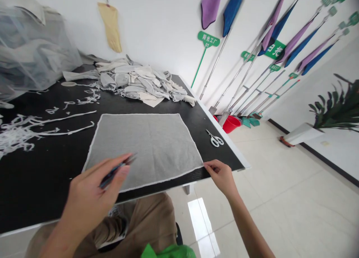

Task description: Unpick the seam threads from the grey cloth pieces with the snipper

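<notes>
Cloth (146,146), a grey rectangular woven sheet with pale hemmed edges, lies flat on the black table (42,183), its long axis running 9 to 3 o'clock. The right hand (221,175) pinches its near corner at 4 o'clock. The left hand (92,198), at 7 o'clock, closes its fingers on a slim dark tool (117,170) above the near edge.

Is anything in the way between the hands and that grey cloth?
Nothing visible. The right hand pinches the near corner of the grey cloth; the left hand, holding a thin dark tool, hovers over its near edge.
</notes>
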Demonstrator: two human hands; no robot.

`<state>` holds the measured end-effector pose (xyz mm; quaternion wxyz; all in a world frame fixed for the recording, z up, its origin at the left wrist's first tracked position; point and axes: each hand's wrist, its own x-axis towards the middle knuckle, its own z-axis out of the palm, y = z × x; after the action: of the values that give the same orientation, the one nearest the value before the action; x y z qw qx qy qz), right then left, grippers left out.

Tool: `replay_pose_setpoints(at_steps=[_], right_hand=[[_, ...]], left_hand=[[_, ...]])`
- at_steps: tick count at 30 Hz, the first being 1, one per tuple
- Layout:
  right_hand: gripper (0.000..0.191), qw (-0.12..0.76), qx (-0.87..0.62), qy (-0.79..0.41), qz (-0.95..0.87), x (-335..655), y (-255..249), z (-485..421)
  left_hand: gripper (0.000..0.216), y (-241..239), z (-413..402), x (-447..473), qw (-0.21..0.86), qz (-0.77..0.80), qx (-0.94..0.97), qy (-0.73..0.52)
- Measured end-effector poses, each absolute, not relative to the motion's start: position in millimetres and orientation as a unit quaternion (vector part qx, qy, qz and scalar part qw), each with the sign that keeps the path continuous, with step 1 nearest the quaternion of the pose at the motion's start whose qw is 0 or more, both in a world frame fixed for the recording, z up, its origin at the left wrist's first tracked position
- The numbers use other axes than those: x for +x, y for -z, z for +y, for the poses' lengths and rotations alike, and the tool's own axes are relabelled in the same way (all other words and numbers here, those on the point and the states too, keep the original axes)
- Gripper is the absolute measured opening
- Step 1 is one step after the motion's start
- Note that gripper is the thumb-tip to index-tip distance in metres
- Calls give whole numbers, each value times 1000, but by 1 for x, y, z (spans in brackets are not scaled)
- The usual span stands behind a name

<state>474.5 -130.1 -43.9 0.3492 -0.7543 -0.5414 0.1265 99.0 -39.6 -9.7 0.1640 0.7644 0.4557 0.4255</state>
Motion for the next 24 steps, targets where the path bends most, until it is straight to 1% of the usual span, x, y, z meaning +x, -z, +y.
replay_pose_setpoints(at_steps=[2,4,6,8,11,14,18,24], right_hand=[[20,362,-748,-128,-542,474,45,-134],[20,382,-742,-127,-537,472,46,-138],[21,409,-742,-120,-518,470,49,-142],[21,438,-743,-113,-494,469,55,-145],[21,481,-730,-109,-473,469,66,-148],[19,517,-708,-113,-467,469,75,-150],[16,541,-692,-118,-463,468,77,-152],[14,573,-667,-159,-449,470,76,-153]], left_hand=[[31,-2,-47,137,194,400,801,-401],[32,-5,-56,173,228,371,833,-340],[33,-2,-67,206,290,352,843,-285],[34,7,-79,236,389,328,821,-261],[40,27,-94,275,569,313,719,-249],[43,46,-106,300,679,342,591,-270],[42,57,-119,313,724,352,523,-281],[45,53,-125,321,720,381,503,-288]])
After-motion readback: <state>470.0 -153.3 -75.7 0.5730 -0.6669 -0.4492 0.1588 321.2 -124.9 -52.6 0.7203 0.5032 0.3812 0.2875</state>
